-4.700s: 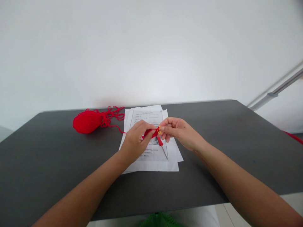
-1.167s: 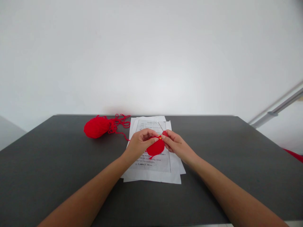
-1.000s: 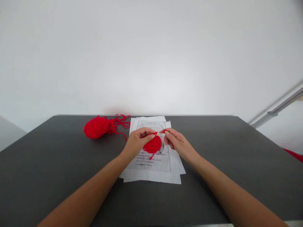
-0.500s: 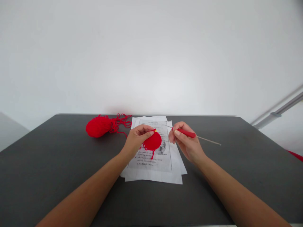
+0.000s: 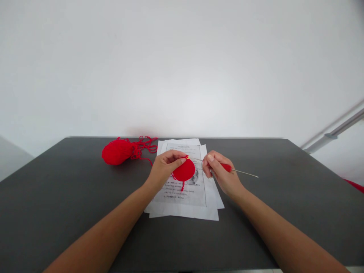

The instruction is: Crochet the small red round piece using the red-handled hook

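Note:
My left hand (image 5: 166, 165) pinches the upper left edge of a round red crochet piece (image 5: 184, 170), from which a short yarn tail hangs. A small yellow bit (image 5: 187, 157), perhaps a stitch marker, shows at the piece's top edge. Closed around the red handle of a crochet hook (image 5: 226, 167) is my right hand (image 5: 218, 170). The hook's thin metal shaft points left, its tip close to the yellow bit; whether it touches is too small to tell. Its other metal end sticks out to the right.
A ball of red yarn (image 5: 117, 151) lies at the left, with loose loops (image 5: 145, 145) trailing toward my left hand. Printed paper sheets (image 5: 182, 210) lie under the work on the dark table (image 5: 85, 189). Behind stands a white wall (image 5: 182, 76); a metal rail (image 5: 330, 137) runs at the right.
My right hand has turned and tipped the crochet hook, bringing its tip left and down to the top edge of the crochet piece. My left hand keeps its pinch almost unmoved.

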The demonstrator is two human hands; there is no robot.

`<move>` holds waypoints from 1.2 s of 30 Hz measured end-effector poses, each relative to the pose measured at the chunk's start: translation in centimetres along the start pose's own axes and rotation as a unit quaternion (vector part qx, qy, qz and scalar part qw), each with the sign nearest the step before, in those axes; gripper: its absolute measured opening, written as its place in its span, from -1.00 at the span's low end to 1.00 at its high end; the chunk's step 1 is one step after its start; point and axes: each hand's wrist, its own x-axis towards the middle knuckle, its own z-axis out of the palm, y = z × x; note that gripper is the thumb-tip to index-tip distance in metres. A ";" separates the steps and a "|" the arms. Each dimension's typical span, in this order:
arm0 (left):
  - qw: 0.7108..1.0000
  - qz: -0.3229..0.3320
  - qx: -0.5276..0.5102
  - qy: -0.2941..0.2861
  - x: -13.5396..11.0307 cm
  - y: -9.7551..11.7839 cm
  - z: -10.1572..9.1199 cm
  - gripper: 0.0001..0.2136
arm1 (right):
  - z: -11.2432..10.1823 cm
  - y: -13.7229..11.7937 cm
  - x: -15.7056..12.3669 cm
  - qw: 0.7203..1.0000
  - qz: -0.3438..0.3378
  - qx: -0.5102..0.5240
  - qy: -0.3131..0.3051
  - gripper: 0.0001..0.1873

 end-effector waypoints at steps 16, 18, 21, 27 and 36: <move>0.999 0.001 -0.033 -0.041 0.2 -0.1 -0.2 -0.76 | 0.2 0.0 0.0 1.000 0.013 -0.009 -0.018 -0.82; 0.997 -0.020 -0.044 -0.053 0.2 -0.1 -0.2 -0.72 | 0.1 0.0 0.1 0.999 0.001 -0.028 -0.018 -0.86; 0.995 -0.041 -0.062 -0.070 0.1 0.0 -0.1 -0.69 | 0.0 0.1 0.2 0.996 -0.025 -0.077 -0.021 -0.90; 0.994 -0.024 -0.087 -0.056 -0.3 0.0 0.5 -0.68 | 0.5 0.5 -0.1 0.992 -0.040 -0.116 -0.025 -0.89; 0.978 -0.114 -0.138 -0.107 -0.2 0.1 0.2 -0.75 | 0.5 0.9 -0.3 0.997 -0.037 -0.068 -0.012 -0.96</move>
